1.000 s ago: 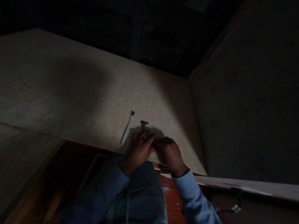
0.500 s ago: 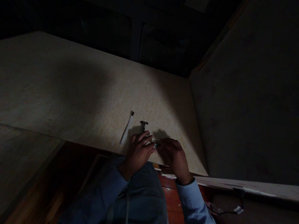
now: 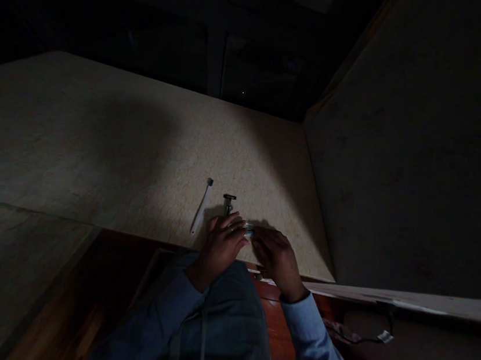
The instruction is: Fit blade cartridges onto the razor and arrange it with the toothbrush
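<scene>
Between my hands is a small, clear, shiny thing with a teal tint [image 3: 249,232], low over the near part of the counter; its kind is too dark and covered to tell. My left hand [image 3: 222,247] has its fingers bent and pressed to its left end. From the right, my right hand [image 3: 277,257] pinches its other end. Just past my left fingertips lies a dark, T-shaped metal thing like a razor [image 3: 230,201], its lower part hidden by the fingers. Left of that, a white toothbrush [image 3: 201,207] with a dark head rests slanting on the counter.
The pale, marbled counter [image 3: 175,137] has its near edge right at my lap. A wall [image 3: 400,164] borders it on the right, and a dark window [image 3: 153,35] stands behind. A black cable [image 3: 390,324] hangs at the lower right. The light is dim.
The view has shifted slightly. My right hand has dropped a little and turned, and more of the clear, teal-tinted thing shows between the hands. The toothbrush and T-shaped thing stay put.
</scene>
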### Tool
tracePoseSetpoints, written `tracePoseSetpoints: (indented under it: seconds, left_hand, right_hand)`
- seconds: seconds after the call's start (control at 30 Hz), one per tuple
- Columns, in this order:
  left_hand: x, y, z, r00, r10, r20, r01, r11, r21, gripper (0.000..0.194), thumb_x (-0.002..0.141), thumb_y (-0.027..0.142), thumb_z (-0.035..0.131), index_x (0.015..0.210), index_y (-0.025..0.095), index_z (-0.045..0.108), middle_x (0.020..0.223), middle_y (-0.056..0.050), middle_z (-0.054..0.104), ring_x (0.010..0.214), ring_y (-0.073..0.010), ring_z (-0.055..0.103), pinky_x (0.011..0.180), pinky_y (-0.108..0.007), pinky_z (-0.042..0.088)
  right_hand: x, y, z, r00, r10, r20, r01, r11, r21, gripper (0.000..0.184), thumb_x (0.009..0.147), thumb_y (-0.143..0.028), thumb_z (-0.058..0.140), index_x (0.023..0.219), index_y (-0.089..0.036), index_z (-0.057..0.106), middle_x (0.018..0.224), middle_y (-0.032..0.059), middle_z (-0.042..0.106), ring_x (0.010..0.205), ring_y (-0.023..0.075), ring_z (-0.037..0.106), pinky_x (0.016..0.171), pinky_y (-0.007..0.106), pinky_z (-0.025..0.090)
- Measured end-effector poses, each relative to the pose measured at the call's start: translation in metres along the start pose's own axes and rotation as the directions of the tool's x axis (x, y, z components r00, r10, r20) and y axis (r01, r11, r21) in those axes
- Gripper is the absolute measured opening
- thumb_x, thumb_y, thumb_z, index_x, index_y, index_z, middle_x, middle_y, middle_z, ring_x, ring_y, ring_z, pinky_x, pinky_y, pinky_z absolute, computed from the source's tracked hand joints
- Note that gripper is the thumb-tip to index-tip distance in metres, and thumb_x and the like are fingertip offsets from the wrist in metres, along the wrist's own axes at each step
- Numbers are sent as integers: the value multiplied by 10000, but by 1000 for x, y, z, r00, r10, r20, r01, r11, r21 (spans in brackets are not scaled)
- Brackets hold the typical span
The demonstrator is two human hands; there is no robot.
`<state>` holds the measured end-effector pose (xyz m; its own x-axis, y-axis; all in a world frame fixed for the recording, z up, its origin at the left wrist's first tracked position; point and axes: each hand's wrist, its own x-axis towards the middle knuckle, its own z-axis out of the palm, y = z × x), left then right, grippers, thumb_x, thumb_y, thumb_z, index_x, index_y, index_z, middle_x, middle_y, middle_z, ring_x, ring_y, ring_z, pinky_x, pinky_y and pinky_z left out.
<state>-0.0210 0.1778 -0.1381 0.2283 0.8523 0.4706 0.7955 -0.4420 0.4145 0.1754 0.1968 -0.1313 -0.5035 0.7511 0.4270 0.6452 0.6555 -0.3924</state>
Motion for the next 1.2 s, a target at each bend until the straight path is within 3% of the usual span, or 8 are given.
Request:
tracePoseSetpoints:
  seconds: [0.17,0.53,0.97,1.2]
  left_hand:
    - [0,0,2,1000,-15,21,15,1000,19,309,889,239,725,1193,199,686,1298,-54,678,1352,-278,498,1068,-499,361]
    - [7,-1,-3,991,-21,135,13,998,58,242,914,268,696,1146,198,709,1302,-45,677,1343,-272,507,1036,-490,401]
    - [-4,5,6,989,16,148,-56,960,274,334,1008,253,532,1314,161,628,1478,-82,533,1466,-275,370,1096,-570,385]
    - [-4,5,10,989,8,147,-51,955,292,328,1019,223,491,1311,167,628,1484,-75,527,1479,-268,348,1122,-570,349]
  right_hand:
    - [-2,4,7,999,-5,-45,5,1000,-16,359,986,-321,567,1280,-131,646,1196,148,674,1099,282,590,928,453,531]
    - [-1,4,9,997,-7,-75,9,1000,27,292,980,-285,583,1212,-149,699,1187,126,671,1084,257,584,924,430,534]
    - [-1,-6,9,998,-40,-48,34,993,-111,258,988,-247,558,1194,-167,692,1175,120,667,1064,266,569,885,427,496]
    - [-5,-2,17,991,-17,-130,6,997,-79,271,980,-249,571,1210,-150,674,1193,122,660,1092,263,562,907,435,494]
